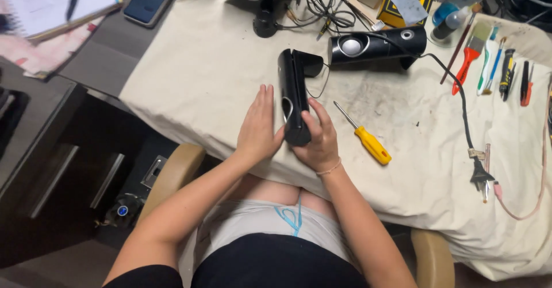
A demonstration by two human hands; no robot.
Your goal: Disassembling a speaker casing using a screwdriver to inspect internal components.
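Gripping a black speaker (294, 95) near its end, the right hand (319, 140) curls around it; left hand (259, 128) (fingers together) lies flat beside it on the cloth (207, 69).

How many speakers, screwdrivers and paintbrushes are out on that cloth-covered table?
Black speakers: 2 – one held between the left hand and right hand, one lying on its side
Yellow-handled screwdrivers: 1
Orange-handled paintbrushes: 1
Total: 4
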